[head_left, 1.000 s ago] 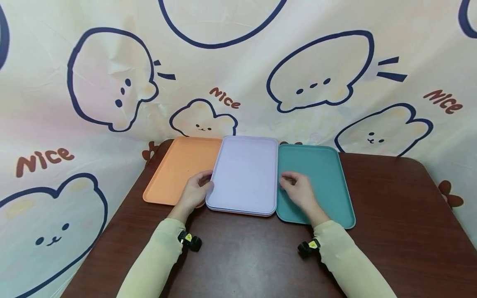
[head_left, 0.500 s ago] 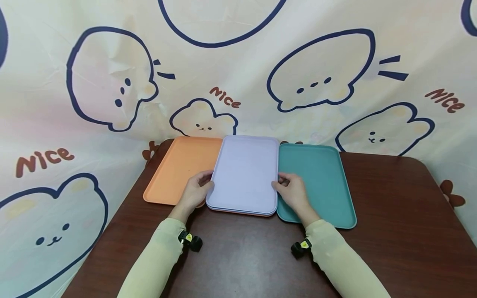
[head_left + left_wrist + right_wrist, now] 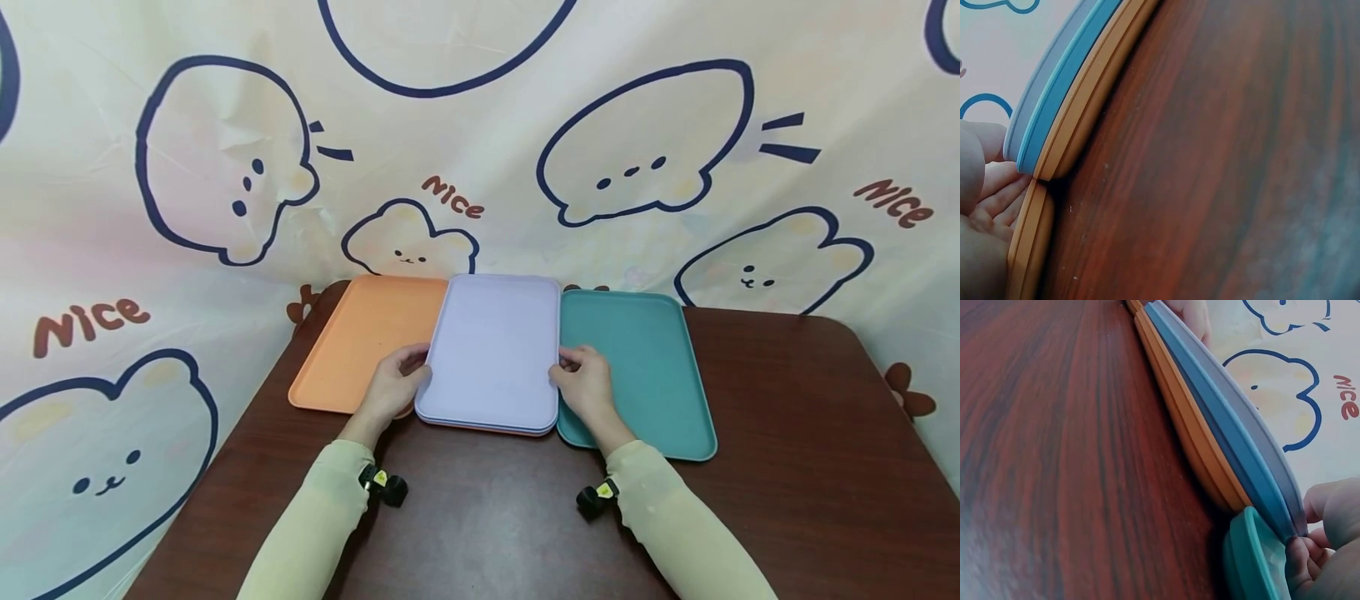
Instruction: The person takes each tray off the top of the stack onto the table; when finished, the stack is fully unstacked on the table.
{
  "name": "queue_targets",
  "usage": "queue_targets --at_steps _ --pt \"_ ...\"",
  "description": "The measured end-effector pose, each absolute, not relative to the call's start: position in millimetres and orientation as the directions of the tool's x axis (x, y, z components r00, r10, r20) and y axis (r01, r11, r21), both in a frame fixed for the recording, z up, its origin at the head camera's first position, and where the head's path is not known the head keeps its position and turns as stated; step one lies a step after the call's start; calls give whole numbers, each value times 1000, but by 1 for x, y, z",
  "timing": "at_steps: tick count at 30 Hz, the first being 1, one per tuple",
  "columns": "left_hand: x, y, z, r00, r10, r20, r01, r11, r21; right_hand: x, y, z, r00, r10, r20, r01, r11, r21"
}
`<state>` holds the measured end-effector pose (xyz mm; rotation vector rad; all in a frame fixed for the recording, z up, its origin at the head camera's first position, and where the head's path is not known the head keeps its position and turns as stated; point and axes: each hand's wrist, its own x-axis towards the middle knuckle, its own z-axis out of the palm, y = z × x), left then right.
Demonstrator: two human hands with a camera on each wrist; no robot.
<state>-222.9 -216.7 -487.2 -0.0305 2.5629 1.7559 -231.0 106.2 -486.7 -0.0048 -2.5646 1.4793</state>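
Room over near stretch of dark table [image 3: 487,517], between pale sleeves [image 3: 307,517], up to front of tray stack. More room over table right of teal tray [image 3: 645,375]. Passage from above onto lavender tray [image 3: 487,350], between hands. Blocked at left rim by left hand [image 3: 393,383], at right rim by right hand [image 3: 587,383]. Flanked low by orange tray [image 3: 367,325] and teal tray, close against stack. Closed off behind by printed cloth [image 3: 480,150].
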Motion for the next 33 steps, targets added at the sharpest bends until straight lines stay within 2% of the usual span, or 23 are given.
queue_targets --at_steps 12,24,33 --pt "-223 -215 -490 -999 -9 -31 -33 355 934 -227 113 -486 -976 149 157 -72 459 -885" --pt "-224 -215 -490 -1000 30 -9 4 380 925 -222 129 -482 -981 177 84 -11 378 -926" --pt "-223 -217 -489 -999 23 -29 -18 387 922 -214 143 -482 -979 188 75 6 395 -919"
